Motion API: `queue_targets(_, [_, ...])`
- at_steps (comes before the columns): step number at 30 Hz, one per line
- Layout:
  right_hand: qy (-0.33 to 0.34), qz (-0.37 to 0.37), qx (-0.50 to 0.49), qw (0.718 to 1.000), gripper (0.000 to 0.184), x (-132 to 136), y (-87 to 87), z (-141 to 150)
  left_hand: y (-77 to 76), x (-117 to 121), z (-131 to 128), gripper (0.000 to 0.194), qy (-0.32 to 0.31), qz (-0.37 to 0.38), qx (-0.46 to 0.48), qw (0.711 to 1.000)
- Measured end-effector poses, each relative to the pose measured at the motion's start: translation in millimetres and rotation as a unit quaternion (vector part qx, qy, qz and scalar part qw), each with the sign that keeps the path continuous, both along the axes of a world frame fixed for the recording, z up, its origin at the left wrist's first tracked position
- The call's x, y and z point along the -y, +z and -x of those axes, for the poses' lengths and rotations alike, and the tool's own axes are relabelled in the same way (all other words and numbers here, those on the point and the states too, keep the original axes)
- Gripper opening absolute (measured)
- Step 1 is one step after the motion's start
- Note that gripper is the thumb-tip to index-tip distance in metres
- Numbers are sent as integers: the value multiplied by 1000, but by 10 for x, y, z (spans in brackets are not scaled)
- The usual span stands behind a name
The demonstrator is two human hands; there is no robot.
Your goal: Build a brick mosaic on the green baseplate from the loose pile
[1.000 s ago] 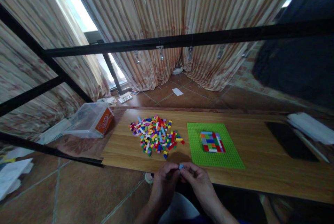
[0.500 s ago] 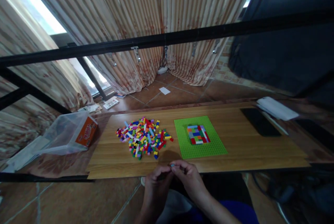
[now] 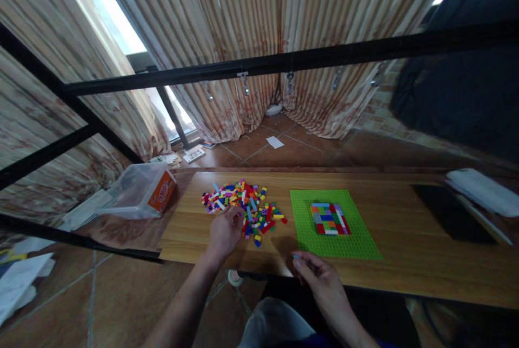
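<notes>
My left hand [image 3: 225,233] reaches over the near left part of a pile of loose toy bricks [image 3: 256,207] in many colours. Its fingers are curled together at the bricks, and what they grip, if anything, is hidden. By the table's near edge, my right hand [image 3: 322,278] pinches a small light-blue brick [image 3: 296,256] between thumb and fingertips. Beyond it lies a green baseplate [image 3: 363,240], bearing a flat rectangular build [image 3: 329,219] of red, blue, orange, white and other bricks.
A clear plastic box [image 3: 138,188] with an orange label stands left of the wooden table [image 3: 409,267]. To the right lie a black flat panel [image 3: 450,213] and a white object [image 3: 482,191]. A black metal bar [image 3: 263,64] crosses beyond the table, before the curtains.
My hands have parted. The left has moved forward and left onto the brick pile, while the right keeps the light-blue brick near the table edge. The view has shifted left.
</notes>
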State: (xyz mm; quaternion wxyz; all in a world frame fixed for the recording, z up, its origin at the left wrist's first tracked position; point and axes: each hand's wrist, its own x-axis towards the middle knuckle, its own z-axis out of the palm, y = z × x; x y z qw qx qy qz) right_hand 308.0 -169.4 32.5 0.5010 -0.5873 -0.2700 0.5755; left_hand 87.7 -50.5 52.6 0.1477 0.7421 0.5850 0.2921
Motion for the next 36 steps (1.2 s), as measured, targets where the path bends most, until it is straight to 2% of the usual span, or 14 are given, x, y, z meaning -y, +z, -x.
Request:
queue_targets(5, [15,-2,28,999,53,19,19,-20,-46,-225,40,23,-40,-19,-75,996])
queue_targets(8, [29,5,40,999,54,20,42,-35,8,-478,117,30,-12,-38,-103,994])
queue_targets(10, [37,13,47,998,55,15,45,-36,69,-696,178,34,17,-23,-150,988])
queue_targets(15, [36,21,53,998,57,1,3,-19,154,-1145,240,30,16,19,-186,982])
queue_targets(21, [38,-8,35,999,49,17,-103,-24,88,-1352,183,22,-2,43,-207,977])
queue_targets(25, [34,-21,23,999,49,17,-131,-15,79,-1411,171,15,-28,50,-225,973])
queue_targets(29, [21,-24,8,999,49,5,-131,-12,169,-1358,191,17,-42,32,-236,970])
queue_targets(32, [14,-30,-5,999,49,10,-113,-33,310,-1196,175,20,-25,-8,-213,977])
queue_targets(36, [9,-46,4,999,45,39,-47,-138,443,-811,-4,22,-11,9,-88,996])
